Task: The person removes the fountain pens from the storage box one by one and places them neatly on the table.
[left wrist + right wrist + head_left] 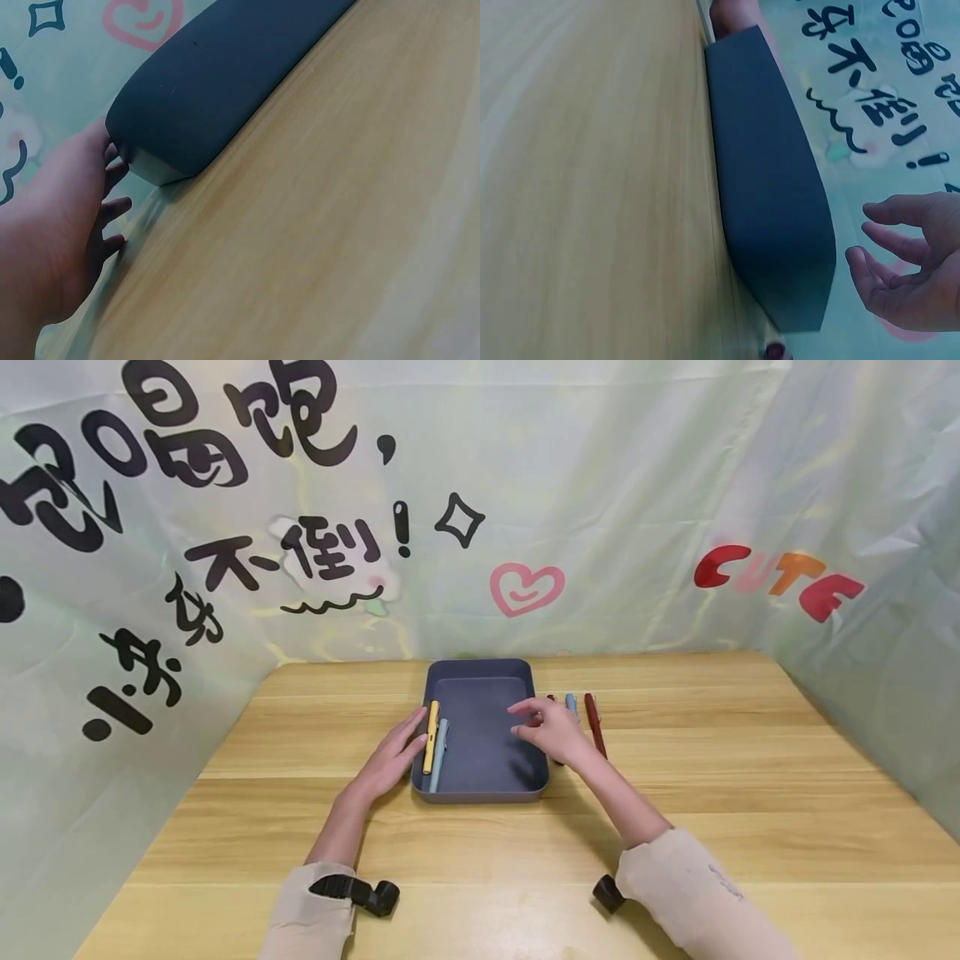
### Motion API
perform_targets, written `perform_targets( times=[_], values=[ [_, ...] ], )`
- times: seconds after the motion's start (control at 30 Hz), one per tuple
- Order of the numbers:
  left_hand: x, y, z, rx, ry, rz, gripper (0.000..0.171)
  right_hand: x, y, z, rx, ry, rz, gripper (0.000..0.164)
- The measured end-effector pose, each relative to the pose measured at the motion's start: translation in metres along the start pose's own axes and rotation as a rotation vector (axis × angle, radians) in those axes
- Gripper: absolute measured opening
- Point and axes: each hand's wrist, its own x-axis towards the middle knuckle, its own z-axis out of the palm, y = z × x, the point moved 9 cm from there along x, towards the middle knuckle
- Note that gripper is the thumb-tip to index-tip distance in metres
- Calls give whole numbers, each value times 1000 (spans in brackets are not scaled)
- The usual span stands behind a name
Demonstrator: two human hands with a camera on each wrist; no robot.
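A dark grey-blue tray (487,739) stands on the table. Inside it, along the left wall, lie a yellow pen (432,739) and a light blue pen (440,752) side by side. My left hand (387,762) rests against the tray's left side, fingers extended; the left wrist view shows its fingertips at the tray's corner. Over the tray's right rim hovers my right hand (557,732), thumb and fingers apart with nothing between them. To the right of the tray are a dark red pen (595,722), a blue pen (572,702) and another dark red pen (551,697), the latter two partly hidden by that hand.
The wooden table (750,760) reaches back to a pale printed curtain (622,485) with lettering and a pink heart. More curtain hangs at both sides. Black wrist cameras (384,897) sit at both sleeves, close over the table.
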Motion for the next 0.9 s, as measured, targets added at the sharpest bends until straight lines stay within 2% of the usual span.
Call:
perform_targets(
  times=[0.33,0.5,0.9],
  values=[
    [0,1,-2,-10,11,32,53,12,-21,32,2,-54,-8,27],
    [1,1,-3,-17,11,46,53,17,-23,50,6,-71,19,27],
    [1,0,-2,-15,4,26,54,27,-26,89,58,-122,51,25]
  ],
)
